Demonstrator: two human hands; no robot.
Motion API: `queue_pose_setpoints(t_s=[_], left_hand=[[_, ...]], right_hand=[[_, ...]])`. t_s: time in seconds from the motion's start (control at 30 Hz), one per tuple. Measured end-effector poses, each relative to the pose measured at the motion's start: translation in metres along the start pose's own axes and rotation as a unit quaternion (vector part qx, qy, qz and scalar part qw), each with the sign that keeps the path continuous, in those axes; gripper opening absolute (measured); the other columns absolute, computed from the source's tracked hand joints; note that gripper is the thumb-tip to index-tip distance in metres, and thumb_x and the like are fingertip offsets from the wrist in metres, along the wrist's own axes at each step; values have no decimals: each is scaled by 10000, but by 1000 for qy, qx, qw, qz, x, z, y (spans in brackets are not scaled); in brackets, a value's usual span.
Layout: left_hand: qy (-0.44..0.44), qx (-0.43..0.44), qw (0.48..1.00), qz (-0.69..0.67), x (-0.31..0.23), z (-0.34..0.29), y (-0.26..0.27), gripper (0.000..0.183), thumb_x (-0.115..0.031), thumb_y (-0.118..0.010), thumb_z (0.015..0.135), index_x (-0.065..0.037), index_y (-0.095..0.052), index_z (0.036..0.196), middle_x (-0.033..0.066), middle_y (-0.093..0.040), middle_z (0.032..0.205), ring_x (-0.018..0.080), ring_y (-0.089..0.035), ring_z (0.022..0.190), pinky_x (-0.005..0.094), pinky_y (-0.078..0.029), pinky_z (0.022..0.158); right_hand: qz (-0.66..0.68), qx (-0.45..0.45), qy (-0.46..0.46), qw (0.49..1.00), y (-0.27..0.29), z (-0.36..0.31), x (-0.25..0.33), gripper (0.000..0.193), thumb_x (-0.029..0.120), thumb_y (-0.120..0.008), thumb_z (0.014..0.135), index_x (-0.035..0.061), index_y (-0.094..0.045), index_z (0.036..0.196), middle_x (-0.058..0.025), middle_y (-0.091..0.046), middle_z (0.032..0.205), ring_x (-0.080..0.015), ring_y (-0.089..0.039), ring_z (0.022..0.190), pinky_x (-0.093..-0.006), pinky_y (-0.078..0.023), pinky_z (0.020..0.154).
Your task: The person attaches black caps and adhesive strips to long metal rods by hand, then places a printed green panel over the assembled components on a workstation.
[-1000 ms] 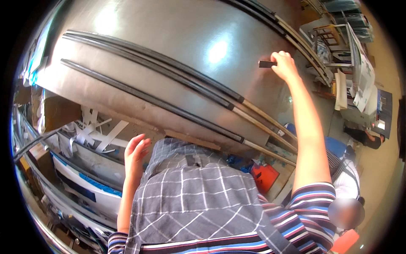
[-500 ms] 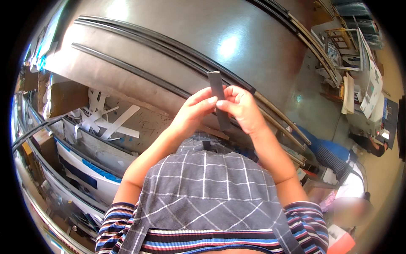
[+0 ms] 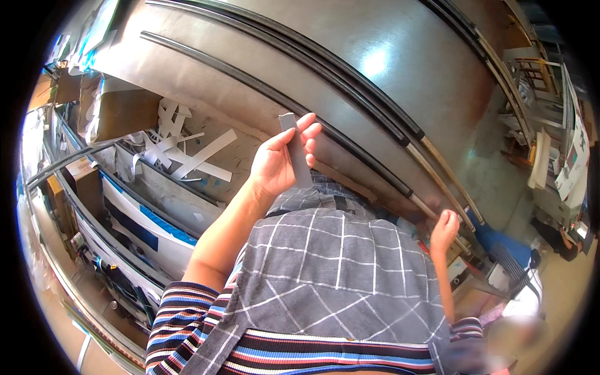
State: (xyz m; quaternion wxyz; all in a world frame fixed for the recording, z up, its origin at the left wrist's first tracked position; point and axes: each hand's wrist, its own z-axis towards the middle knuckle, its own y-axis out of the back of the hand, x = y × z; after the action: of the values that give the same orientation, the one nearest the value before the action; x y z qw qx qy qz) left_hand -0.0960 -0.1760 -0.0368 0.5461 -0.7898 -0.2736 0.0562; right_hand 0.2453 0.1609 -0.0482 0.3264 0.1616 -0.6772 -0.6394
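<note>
Grasped a flat grey strip (image 3: 299, 159) in the left hand (image 3: 275, 165), with the thumb laid against its left edge and the fingers (image 3: 312, 129) bent behind, tips showing past its right edge. Ran lengthwise away from the body, leaning slightly, far end a little to the left, near end pointing down toward the checked apron (image 3: 340, 256); could not tell whether touching the cloth. Found the right hand (image 3: 444, 232) well apart, right of the strip and lower, with its fingers curled in and somewhat blurred; could not tell whether holding anything or touching the poles beside them.

Looked thin, straight and matt, with a slightly uneven far end. Beyond the strip, saw a smooth metal worktop (image 3: 337, 31) with a bright, smeared sheen, carrying long, slim, dark poles (image 3: 209, 58) with pale, wood-coloured ends, slanting down to the strip's right. Left of the strip, noticed flat white offcuts (image 3: 205, 155) crossed in a loose heap, then a brown cardboard box (image 3: 128, 115) farther left. Below and left of the strip, made out a ribbed, striped sleeve (image 3: 181, 319), softly creased.
</note>
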Motion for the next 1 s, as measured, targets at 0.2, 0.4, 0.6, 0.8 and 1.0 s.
queue_pose_setpoints(t_s=[0.2, 0.4, 0.6, 0.8, 1.0], left_hand=[[-45, -46, 997, 52, -12, -18, 7, 429, -215, -441, 980, -68, -461, 1382, 78, -618, 1003, 154, -461, 680, 279, -408, 621], [-107, -167, 966, 165, -17, -41, 14, 385, -303, -434, 1007, -59, -524, 1291, 38, -594, 905, 109, -454, 642, 245, -384, 572], [-54, -251, 948, 189, 15, -59, 25, 385, -346, -425, 1019, -87, -529, 1286, 10, -581, 869, 99, -440, 626, 235, -370, 561], [-201, -238, 922, 231, -21, -71, 29, 626, -563, -324, 997, -12, -554, 1184, 43, -589, 768, 111, -429, 518, 256, -343, 480], [-316, -360, 819, 316, -70, -79, 16, 405, -432, -405, 1008, -66, -579, 1003, -9, -484, 675, 99, -391, 543, 238, -313, 495]], right_hand=[[-93, 126, -79, 985, -5, 4, -45, 619, 447, -336, 996, -48, -690, 889, -298, -649, 901, -478, -604, 867, -545, -445, 799], [-85, 353, -125, 923, 6, 54, -53, 828, 601, -240, 979, -64, -662, 720, -231, -640, 660, -408, -643, 752, -487, -455, 777], [-91, 176, -89, 976, -11, 31, -63, 782, 570, -280, 985, -87, -664, 806, -298, -651, 825, -466, -610, 849, -519, -440, 794], [-118, 227, -50, 965, -5, 31, -61, 681, 473, -298, 1000, -77, -661, 827, -306, -638, 867, -488, -585, 875, -542, -425, 787], [-49, 101, -20, 993, -17, 5, -60, 525, 309, -332, 1011, -98, -631, 866, -323, -623, 941, -490, -571, 870, -537, -431, 779]])
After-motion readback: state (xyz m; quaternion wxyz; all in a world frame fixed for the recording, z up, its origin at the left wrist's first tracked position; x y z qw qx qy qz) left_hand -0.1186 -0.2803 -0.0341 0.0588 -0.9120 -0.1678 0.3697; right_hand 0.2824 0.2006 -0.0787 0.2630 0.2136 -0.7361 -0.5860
